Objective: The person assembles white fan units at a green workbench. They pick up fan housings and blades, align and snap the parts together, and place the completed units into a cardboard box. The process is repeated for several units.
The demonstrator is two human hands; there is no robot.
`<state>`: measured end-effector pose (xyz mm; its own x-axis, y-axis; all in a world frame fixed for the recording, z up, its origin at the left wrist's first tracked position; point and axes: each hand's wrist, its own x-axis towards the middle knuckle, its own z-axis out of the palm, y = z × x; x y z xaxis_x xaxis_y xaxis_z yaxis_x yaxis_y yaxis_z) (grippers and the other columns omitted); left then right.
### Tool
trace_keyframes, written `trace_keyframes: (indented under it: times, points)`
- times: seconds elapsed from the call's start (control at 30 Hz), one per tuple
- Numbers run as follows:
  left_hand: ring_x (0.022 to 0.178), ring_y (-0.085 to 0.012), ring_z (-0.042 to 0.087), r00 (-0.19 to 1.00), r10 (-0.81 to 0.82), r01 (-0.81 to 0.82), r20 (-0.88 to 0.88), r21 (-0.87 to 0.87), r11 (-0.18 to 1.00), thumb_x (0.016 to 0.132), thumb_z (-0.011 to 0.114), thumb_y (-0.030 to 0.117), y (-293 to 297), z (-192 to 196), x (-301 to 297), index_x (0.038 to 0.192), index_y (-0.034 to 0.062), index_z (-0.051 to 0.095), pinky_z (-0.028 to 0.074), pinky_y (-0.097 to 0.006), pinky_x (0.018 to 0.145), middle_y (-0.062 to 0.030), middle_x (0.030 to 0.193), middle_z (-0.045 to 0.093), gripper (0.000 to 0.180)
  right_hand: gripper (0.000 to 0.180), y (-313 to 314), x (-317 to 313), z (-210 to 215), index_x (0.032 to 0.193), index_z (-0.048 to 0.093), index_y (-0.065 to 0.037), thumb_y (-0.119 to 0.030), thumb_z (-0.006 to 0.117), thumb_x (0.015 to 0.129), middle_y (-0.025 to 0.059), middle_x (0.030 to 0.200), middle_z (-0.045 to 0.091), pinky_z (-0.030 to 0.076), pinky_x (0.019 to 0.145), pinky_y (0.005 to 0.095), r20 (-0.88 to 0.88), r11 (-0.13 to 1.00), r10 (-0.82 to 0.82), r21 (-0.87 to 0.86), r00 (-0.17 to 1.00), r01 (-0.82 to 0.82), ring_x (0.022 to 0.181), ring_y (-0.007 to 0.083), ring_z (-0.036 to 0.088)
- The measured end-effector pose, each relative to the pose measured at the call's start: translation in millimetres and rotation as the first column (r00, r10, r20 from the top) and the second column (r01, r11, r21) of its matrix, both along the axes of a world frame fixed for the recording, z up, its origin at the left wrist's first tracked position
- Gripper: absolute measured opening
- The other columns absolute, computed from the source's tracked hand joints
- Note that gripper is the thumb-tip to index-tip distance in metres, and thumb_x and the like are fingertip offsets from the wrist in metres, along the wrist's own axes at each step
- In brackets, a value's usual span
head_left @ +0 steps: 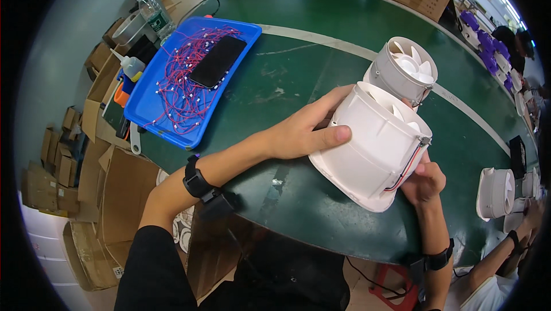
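Between my two hands is a white plastic duct fan [367,144], tilted, with its flared square base toward me and its round mouth facing up and away. My left hand [313,124] grips its left side, the thumb lying across the housing. On the lower right my right hand [423,179] has its fingers curled at the housing, partly hidden behind it. Red, blue and white wires [408,167] run down the fan's right side from a small metal fitting near the rim. Just beyond stands a second white fan [402,70], its blades showing.
A blue tray [198,139] at the left holds red-and-blue wire leads [178,96] and a black phone [218,61]. Glue bottle [132,67] and water bottle [154,15] stand beside it. More fans [495,193] and a co-worker's arm [499,259] are at right. Cardboard boxes [126,190] fill the lower left.
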<state>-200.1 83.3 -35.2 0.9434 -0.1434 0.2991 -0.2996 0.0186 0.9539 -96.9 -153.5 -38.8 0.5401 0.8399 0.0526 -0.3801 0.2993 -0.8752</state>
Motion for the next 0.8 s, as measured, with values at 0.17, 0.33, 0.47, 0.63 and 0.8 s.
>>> trace_keyframes:
  times: [0.17, 0.33, 0.47, 0.63, 0.8]
  points:
    - [0.132, -0.0275, 0.034, 1.000, -0.009, 0.009, -0.014, -0.005, 1.000, 0.090, 0.058, 0.049, 1, -3, 1, 0.145, -0.0040, 0.019, 0.027, -0.038, 0.109, -0.0212, 0.140, 0.037, 0.086, 0.107, 4, -2, 3, 0.151, 0.007, -0.005, -0.025, 0.059, 0.059, 0.0176, 0.150, 0.025, 0.026, 0.113, 0.0394, 0.009, 1.000, 0.003, 0.004, 1.000, -0.003, 0.135, 0.0299, 0.034]
    - [0.134, -0.0267, 0.033, 0.999, 0.005, -0.004, -0.033, 0.028, 1.000, 0.089, 0.056, 0.051, 2, 0, -1, 0.146, -0.0041, 0.018, 0.026, -0.036, 0.110, -0.0207, 0.143, 0.034, 0.088, 0.111, 4, 2, 4, 0.151, 0.008, -0.006, -0.025, 0.062, 0.056, 0.0176, 0.149, 0.028, 0.026, 0.112, 0.0379, 0.024, 1.000, 0.017, -0.027, 1.000, -0.016, 0.134, 0.0298, 0.035]
    - [0.134, -0.0265, 0.033, 0.998, 0.037, -0.034, -0.051, 0.060, 0.998, 0.086, 0.056, 0.061, 0, 3, -3, 0.146, -0.0038, 0.018, 0.025, -0.036, 0.110, -0.0201, 0.144, 0.034, 0.096, 0.109, 5, 1, 6, 0.151, 0.010, -0.006, -0.023, 0.062, 0.056, 0.0172, 0.148, 0.029, 0.026, 0.112, 0.0405, -0.011, 0.999, 0.031, -0.024, 0.999, -0.031, 0.133, 0.0305, 0.035]
    - [0.134, -0.0259, 0.033, 0.996, 0.055, -0.050, -0.077, 0.077, 0.996, 0.082, 0.057, 0.066, -1, 4, -2, 0.146, -0.0034, 0.018, 0.026, -0.036, 0.109, -0.0185, 0.144, 0.034, 0.102, 0.115, 2, 2, 11, 0.152, 0.005, -0.007, -0.023, 0.060, 0.052, 0.0167, 0.154, 0.015, 0.010, 0.115, 0.0372, -0.022, 0.997, 0.077, -0.011, 0.997, -0.077, 0.142, 0.0298, 0.017]
    - [0.133, -0.0248, 0.034, 0.993, 0.074, -0.059, -0.096, 0.156, 0.986, 0.080, 0.050, 0.074, -1, 5, -3, 0.145, -0.0038, 0.021, 0.027, -0.036, 0.108, -0.0176, 0.143, 0.035, 0.106, 0.113, 3, 6, 2, 0.152, 0.002, -0.006, -0.022, 0.060, 0.055, 0.0160, 0.156, 0.010, 0.004, 0.116, 0.0360, 0.031, 0.987, 0.142, 0.076, 0.989, -0.144, 0.144, 0.0285, 0.010]
